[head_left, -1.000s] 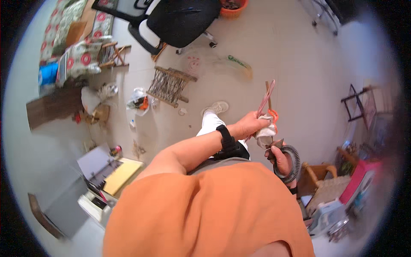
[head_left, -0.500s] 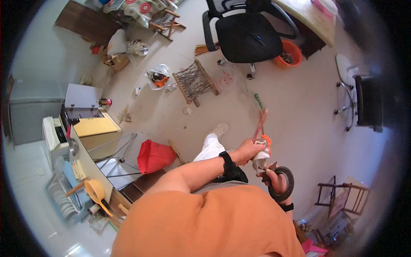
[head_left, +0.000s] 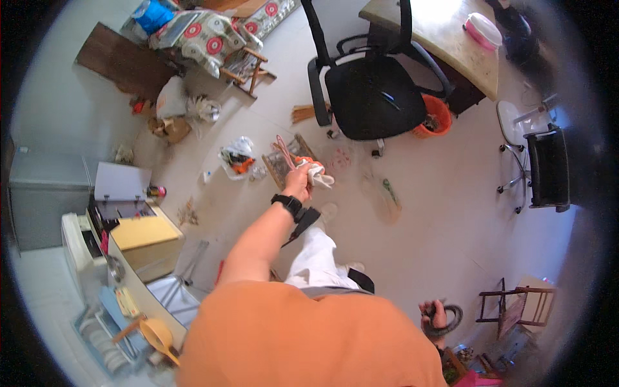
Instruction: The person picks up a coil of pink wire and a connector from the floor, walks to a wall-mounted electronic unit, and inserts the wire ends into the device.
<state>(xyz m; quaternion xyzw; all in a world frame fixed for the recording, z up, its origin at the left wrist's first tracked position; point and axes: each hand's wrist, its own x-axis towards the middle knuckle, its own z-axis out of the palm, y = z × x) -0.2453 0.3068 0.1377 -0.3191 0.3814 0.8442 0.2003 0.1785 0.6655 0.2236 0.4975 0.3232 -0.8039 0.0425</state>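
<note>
Cloth (head_left: pixel 318 173): white, bunched in the left hand (head_left: pixel 298 185), out ahead of the body; in view it overlaps the right edge of the stool (head_left: pixel 270 173), and whether they touch cannot be told.
Strand (head_left: pixel 282 147): pink, long and thin, rising from the same fist, with an orange piece (head_left: pixel 308 160) beside the cloth.
Ring (head_left: pixel 459 317): dark, in the right hand (head_left: pixel 438 315), low at the body's right side, well clear of the stool.
Hands: far apart; left closed on cloth and strand, right with fingers curled round the ring.
Cloth handling: probably light, soft and floppy; best gripped at the bunched middle.
Ring handling: looks firm, likely heavier; the rim gives a natural hold. Slipperiness cannot be judged.
Writing: green print on the floor's clear bag (head_left: pixel 391 193), too small to read; no label shows on cloth or ring.
</note>
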